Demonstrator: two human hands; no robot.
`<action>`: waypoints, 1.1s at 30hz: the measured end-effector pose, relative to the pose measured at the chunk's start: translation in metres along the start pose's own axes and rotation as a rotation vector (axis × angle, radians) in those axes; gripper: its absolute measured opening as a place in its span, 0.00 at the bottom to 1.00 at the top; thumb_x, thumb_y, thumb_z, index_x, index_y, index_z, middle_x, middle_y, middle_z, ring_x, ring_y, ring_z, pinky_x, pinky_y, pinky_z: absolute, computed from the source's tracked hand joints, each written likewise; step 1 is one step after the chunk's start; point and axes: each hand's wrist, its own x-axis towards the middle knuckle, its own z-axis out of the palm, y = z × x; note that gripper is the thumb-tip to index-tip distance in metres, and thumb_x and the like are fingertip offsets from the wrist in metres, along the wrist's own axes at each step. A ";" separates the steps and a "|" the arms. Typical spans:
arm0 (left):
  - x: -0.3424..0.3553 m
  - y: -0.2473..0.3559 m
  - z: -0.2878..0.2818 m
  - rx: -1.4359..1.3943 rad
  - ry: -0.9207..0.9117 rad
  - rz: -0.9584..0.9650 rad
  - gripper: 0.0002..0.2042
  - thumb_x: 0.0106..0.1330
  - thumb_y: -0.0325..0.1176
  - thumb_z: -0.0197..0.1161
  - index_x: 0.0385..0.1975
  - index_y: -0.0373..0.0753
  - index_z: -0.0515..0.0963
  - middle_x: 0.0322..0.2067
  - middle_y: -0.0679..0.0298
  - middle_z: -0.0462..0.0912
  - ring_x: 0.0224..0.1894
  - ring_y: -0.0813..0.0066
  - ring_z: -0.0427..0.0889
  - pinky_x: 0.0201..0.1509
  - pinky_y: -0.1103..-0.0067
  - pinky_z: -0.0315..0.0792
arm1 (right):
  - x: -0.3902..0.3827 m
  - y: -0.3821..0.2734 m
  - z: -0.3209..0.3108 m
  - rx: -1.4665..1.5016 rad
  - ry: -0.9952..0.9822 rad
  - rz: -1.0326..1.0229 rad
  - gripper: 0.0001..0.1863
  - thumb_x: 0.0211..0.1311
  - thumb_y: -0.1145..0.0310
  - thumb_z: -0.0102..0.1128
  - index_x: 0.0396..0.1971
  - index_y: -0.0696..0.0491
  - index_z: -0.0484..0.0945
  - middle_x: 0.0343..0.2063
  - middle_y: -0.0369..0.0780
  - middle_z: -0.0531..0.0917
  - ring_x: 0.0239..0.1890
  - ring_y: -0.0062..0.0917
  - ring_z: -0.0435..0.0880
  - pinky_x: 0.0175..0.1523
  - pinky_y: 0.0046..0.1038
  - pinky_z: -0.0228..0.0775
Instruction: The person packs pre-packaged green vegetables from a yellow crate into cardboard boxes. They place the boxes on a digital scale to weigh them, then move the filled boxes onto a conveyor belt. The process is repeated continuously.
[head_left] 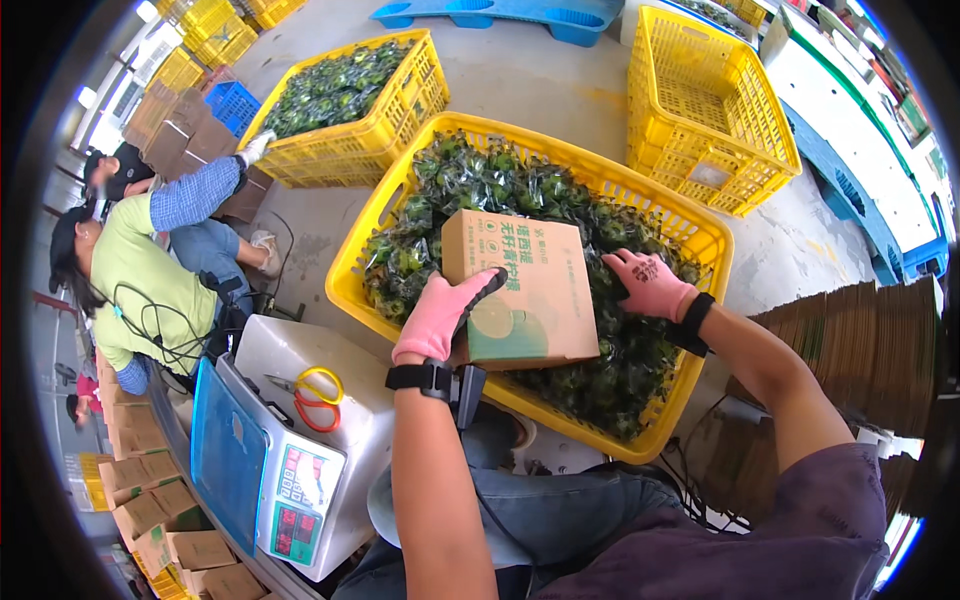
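A printed brown cardboard box [530, 290] rests on many small clear bags of green produce [460, 170] in a large yellow basket [712, 250]. My left hand [445, 310], in a pink glove with dark fingertips, grips the box's left side. My right hand [650, 285], also pink-gloved, lies just right of the box over the bags with fingers spread; whether its fingertips touch the box I cannot tell. Left of my left forearm, a digital scale [230, 455] with a blue pan and orange-and-yellow scissors [315, 400] sit on a metal surface.
Ahead are a filled yellow crate [400, 110], another yellow crate [705, 150] and a blue pallet [490, 15]. A co-worker in light green [150, 270] reaches toward the filled crate; another person [125, 170] is behind. Stacked flat cardboard [850, 350] stands right, several boxes [150, 500] lower left.
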 end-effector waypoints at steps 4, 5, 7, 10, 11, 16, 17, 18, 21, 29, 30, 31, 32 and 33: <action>-0.015 0.014 -0.017 -0.045 -0.067 0.038 0.21 0.58 0.37 0.65 0.46 0.28 0.74 0.38 0.60 0.81 0.36 0.75 0.81 0.39 0.80 0.75 | 0.000 0.005 0.001 0.210 0.019 0.069 0.45 0.41 0.62 0.66 0.62 0.53 0.55 0.51 0.48 0.70 0.50 0.42 0.74 0.51 0.37 0.69; -0.012 0.010 -0.022 -0.076 -0.069 0.020 0.22 0.57 0.37 0.66 0.46 0.28 0.74 0.39 0.59 0.80 0.36 0.75 0.81 0.39 0.80 0.74 | 0.004 0.006 0.000 0.259 0.009 0.090 0.45 0.41 0.62 0.65 0.62 0.53 0.54 0.51 0.49 0.70 0.50 0.42 0.74 0.51 0.36 0.69; -0.004 0.004 -0.009 0.010 -0.112 0.140 0.22 0.57 0.38 0.66 0.45 0.28 0.74 0.39 0.59 0.80 0.35 0.75 0.80 0.39 0.80 0.74 | 0.010 0.006 0.011 0.479 0.044 0.061 0.47 0.42 0.62 0.66 0.64 0.55 0.52 0.53 0.51 0.71 0.53 0.40 0.73 0.55 0.31 0.66; 0.002 0.012 -0.012 -0.037 -0.137 -0.003 0.21 0.57 0.40 0.65 0.44 0.29 0.76 0.37 0.61 0.81 0.34 0.78 0.80 0.39 0.81 0.74 | 0.012 -0.016 0.009 0.810 0.010 0.104 0.48 0.43 0.63 0.69 0.64 0.57 0.53 0.54 0.51 0.71 0.57 0.36 0.71 0.59 0.28 0.61; 0.005 0.010 -0.015 -0.120 -0.185 -0.061 0.21 0.57 0.41 0.65 0.43 0.29 0.76 0.36 0.62 0.81 0.34 0.78 0.80 0.39 0.81 0.74 | 0.015 -0.014 0.015 0.827 0.036 0.077 0.46 0.43 0.65 0.68 0.64 0.58 0.54 0.53 0.49 0.72 0.55 0.31 0.72 0.59 0.27 0.62; 0.015 -0.006 -0.027 -0.225 -0.176 -0.141 0.20 0.59 0.42 0.63 0.44 0.32 0.77 0.37 0.64 0.81 0.36 0.80 0.80 0.41 0.81 0.73 | 0.037 -0.028 0.026 1.377 0.055 -0.060 0.37 0.49 0.75 0.64 0.62 0.58 0.59 0.54 0.41 0.73 0.54 0.21 0.70 0.61 0.25 0.60; 0.017 -0.007 -0.027 -0.223 -0.176 -0.111 0.20 0.58 0.43 0.64 0.43 0.33 0.77 0.36 0.64 0.81 0.35 0.79 0.79 0.41 0.81 0.73 | 0.041 -0.029 0.030 1.592 0.031 -0.098 0.36 0.50 0.75 0.64 0.61 0.58 0.60 0.54 0.41 0.73 0.55 0.23 0.69 0.62 0.25 0.58; 0.017 -0.010 -0.027 -0.222 -0.176 -0.080 0.21 0.57 0.43 0.64 0.43 0.33 0.78 0.35 0.64 0.82 0.34 0.78 0.79 0.40 0.81 0.72 | 0.047 -0.030 0.040 1.383 0.169 -0.079 0.34 0.52 0.78 0.61 0.61 0.59 0.60 0.55 0.38 0.72 0.56 0.19 0.67 0.63 0.24 0.58; 0.009 -0.016 -0.033 -0.287 -0.155 -0.037 0.21 0.58 0.43 0.64 0.46 0.34 0.77 0.36 0.64 0.82 0.35 0.77 0.79 0.42 0.81 0.72 | 0.056 -0.056 0.040 1.559 0.193 -0.188 0.29 0.57 0.75 0.60 0.59 0.59 0.63 0.54 0.39 0.73 0.56 0.21 0.68 0.61 0.26 0.60; -0.027 -0.036 -0.059 -0.830 -0.161 0.198 0.24 0.63 0.41 0.59 0.56 0.36 0.67 0.49 0.59 0.76 0.48 0.69 0.77 0.52 0.76 0.72 | 0.056 -0.159 -0.064 1.532 0.029 -0.458 0.24 0.62 0.68 0.53 0.57 0.58 0.65 0.50 0.40 0.75 0.53 0.27 0.73 0.57 0.28 0.66; -0.031 -0.041 -0.059 -0.918 -0.157 0.231 0.24 0.63 0.41 0.58 0.56 0.36 0.67 0.49 0.58 0.76 0.48 0.68 0.77 0.52 0.75 0.72 | 0.050 -0.170 -0.096 1.461 0.012 -0.543 0.25 0.61 0.68 0.53 0.57 0.58 0.64 0.51 0.41 0.75 0.53 0.28 0.73 0.57 0.27 0.65; -0.035 -0.047 -0.058 -1.009 -0.150 0.266 0.23 0.64 0.41 0.57 0.56 0.37 0.67 0.49 0.58 0.76 0.48 0.67 0.77 0.52 0.74 0.72 | 0.040 -0.181 -0.126 1.387 -0.008 -0.629 0.26 0.61 0.67 0.53 0.58 0.59 0.63 0.51 0.42 0.75 0.54 0.29 0.73 0.58 0.27 0.64; -0.040 -0.051 -0.056 -1.075 -0.119 0.337 0.23 0.65 0.43 0.56 0.56 0.38 0.67 0.47 0.58 0.77 0.46 0.66 0.78 0.50 0.72 0.74 | 0.025 -0.191 -0.155 1.144 0.042 -0.633 0.27 0.60 0.68 0.53 0.59 0.59 0.61 0.52 0.45 0.74 0.55 0.31 0.72 0.59 0.27 0.63; -0.041 -0.051 -0.052 -1.121 -0.133 0.394 0.23 0.65 0.44 0.56 0.56 0.38 0.67 0.47 0.58 0.77 0.46 0.66 0.78 0.49 0.72 0.74 | 0.011 -0.195 -0.175 0.901 0.103 -0.621 0.29 0.59 0.69 0.54 0.60 0.60 0.60 0.52 0.48 0.74 0.55 0.33 0.72 0.60 0.27 0.61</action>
